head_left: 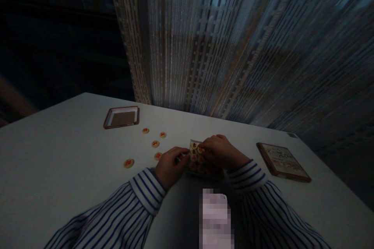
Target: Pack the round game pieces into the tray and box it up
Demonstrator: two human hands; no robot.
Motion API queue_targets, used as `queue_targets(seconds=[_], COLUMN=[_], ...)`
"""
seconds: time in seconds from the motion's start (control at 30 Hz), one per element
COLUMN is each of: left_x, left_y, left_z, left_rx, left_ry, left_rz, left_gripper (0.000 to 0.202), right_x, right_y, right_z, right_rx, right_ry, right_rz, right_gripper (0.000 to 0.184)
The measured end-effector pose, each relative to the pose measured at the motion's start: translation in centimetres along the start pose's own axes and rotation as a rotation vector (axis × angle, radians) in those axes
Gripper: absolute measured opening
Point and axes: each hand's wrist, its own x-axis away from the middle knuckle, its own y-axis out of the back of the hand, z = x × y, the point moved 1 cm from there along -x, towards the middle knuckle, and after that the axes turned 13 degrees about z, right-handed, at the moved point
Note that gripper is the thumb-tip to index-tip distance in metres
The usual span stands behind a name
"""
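Note:
A small tray filled with round wooden xiangqi pieces sits on the table in front of me. The pieces bear red and black characters. My left hand has its thumb and index finger curled against the tray's left side. From the right, my right hand reaches over the tray, its fingertips closed on a red-marked xiangqi piece near the far end. That hand covers the right part of the tray. To the left lie several loose pieces, among them one xiangqi piece apart from the others.
A shallow open box lid lies at the back left of the white table. A flat box with a printed cover is at the right. A pixelated pinkish object is near me. Curtains hang behind.

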Motion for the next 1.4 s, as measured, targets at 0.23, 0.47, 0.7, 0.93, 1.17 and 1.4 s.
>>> queue_targets(seconds=[0.23,0.47,0.7,0.93,1.17,1.4], left_x=[0.01,0.00,0.01,-0.01,0.05,0.02], left_y=[-0.01,-0.07,-0.03,-0.06,-0.08,0.15], left_z=[-0.07,0.01,0.13,0.04,-0.03,-0.28], left_rx=[0.025,0.020,-0.004,-0.003,0.020,0.008], left_ry=[0.017,0.004,0.010,-0.007,-0.006,0.001], left_rz=[0.012,0.005,0.014,0.012,0.005,0.011], left_gripper=[0.021,0.020,0.020,0.020,0.018,0.019], right_x=[-0.02,0.17,-0.02,0.22,0.06,0.02], right_y=[-0.04,0.23,0.06,0.31,0.08,0.09], right_z=[0.04,0.31,0.17,0.40,0.17,0.22], right_rx=[0.005,-0.009,0.020,-0.004,0.011,0.015], right_ry=[-0.013,-0.018,-0.021,-0.025,-0.017,-0.013], right_rz=[0.022,0.036,0.056,0.065,0.066,0.051], right_gripper=[0.028,0.028,0.028,0.029,0.030,0.030])
